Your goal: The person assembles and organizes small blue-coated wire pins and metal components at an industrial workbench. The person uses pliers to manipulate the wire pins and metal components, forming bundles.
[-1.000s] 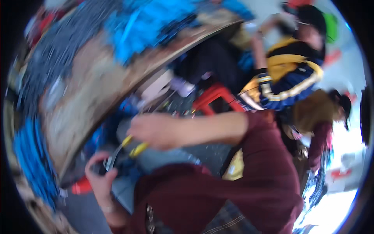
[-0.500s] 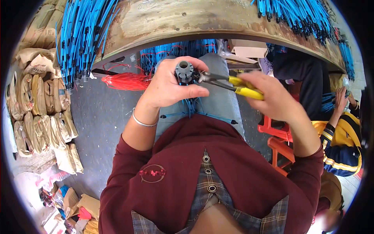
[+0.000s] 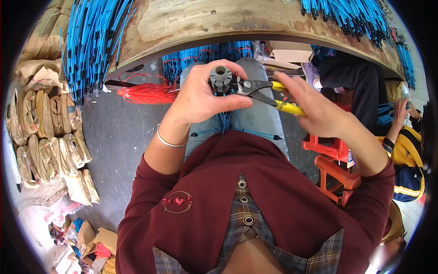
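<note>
- One grey ribbed fitting [image 3: 221, 76], round and hollow at the top, stands upright inside the left grip [image 3: 203, 100], whose fingers and thumb are clasped around it.
- Pliers [image 3: 260, 85] with yellow handles sit in the right grip [image 3: 326, 109], its fingers laid over the parted handles; their head points at the fitting's right side, and whether it touches cannot be told.
- Thin blue cables [image 3: 248, 135] with black ends fan out just below the left grip, over the person's lap.
- A bundle of red strands [image 3: 148, 93] lies to the left of the left grip.
- Beyond both grips is the wooden bench [image 3: 246, 18], with a blue cable bundle [image 3: 89, 45] at its left end and another pile [image 3: 351, 18] to the right.
- Under the bench, above the right grip, sits a pale cardboard box [image 3: 292, 55]; its contents cannot be made out.
- Well left of the left grip, brown paper packets [image 3: 50, 130] are stacked in rows, their insides hidden.
- Below those, a brown carton [image 3: 106, 239] stands among mixed scraps, with a red piece [image 3: 102, 250] against it.
- Right of the right grip are red stools [image 3: 337, 178] and a co-worker's hand [image 3: 400, 112] at more blue cables.
</note>
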Tool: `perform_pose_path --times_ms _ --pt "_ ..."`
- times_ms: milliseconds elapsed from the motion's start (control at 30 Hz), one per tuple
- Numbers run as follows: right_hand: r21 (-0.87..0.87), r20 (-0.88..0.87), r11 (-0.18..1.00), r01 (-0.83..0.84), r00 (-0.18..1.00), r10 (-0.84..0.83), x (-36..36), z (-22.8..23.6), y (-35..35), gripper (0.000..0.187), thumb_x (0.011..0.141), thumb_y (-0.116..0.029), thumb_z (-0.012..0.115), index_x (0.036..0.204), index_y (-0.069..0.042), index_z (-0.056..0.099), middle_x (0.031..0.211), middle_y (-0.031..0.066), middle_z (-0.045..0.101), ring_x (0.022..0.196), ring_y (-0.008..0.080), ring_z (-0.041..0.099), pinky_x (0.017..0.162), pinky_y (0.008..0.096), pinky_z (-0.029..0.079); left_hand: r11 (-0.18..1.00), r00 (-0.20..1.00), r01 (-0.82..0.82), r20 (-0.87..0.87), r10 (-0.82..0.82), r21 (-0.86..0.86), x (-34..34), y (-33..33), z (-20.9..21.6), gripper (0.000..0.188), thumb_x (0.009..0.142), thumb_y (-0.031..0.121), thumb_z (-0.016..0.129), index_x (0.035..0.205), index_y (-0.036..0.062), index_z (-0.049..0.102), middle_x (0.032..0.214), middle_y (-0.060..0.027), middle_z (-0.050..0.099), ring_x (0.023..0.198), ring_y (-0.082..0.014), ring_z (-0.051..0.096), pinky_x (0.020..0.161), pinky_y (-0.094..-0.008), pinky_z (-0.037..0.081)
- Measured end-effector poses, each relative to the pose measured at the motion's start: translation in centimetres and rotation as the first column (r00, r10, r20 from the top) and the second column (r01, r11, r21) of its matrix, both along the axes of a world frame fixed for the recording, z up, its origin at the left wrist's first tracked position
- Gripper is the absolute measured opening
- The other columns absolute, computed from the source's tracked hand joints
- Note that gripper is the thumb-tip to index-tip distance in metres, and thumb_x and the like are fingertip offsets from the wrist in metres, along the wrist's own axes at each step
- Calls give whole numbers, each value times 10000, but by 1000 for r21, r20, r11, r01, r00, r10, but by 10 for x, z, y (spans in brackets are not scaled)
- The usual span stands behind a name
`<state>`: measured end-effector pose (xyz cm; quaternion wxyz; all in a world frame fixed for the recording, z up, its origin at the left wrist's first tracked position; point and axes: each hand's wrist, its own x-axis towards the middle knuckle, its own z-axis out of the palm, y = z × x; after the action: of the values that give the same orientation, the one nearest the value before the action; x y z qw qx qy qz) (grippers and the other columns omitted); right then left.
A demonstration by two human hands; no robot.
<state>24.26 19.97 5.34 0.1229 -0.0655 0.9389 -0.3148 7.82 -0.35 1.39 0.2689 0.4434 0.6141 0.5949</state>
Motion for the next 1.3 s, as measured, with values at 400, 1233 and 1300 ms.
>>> perform_pose_path --times_ms 400,1233,1300 --pt "-115 48 993 19 999 -14 -6 -22 -11 507 777 9 538 1263 -36 399 1020 181 562 900 339 574 795 366 456 999 999 -39 36 38 8 -1 -4 -6 300 621 118 797 820 26 592 663 7 574 602 -52 484 551 -210 410" --pt "478 -378 776 411 894 -241 -101 1 17 241 713 -352 615 743 -117 660 706 106 636 715 281 634 592 408 501 942 926 -335 193 326 16 -1 -7 -5 509 738 42 588 1223 -54 464 1057 -133 593 853 -153 552 818 -295 446" --pt "426 -439 777 464 857 -271 -131 -24 28 167 666 -279 607 735 -149 686 741 80 657 735 252 639 614 416 493 963 954 -255 184 236 84 -16 -21 -24 302 789 9 588 1082 -12 516 881 -68 573 834 -137 542 768 -280 448"
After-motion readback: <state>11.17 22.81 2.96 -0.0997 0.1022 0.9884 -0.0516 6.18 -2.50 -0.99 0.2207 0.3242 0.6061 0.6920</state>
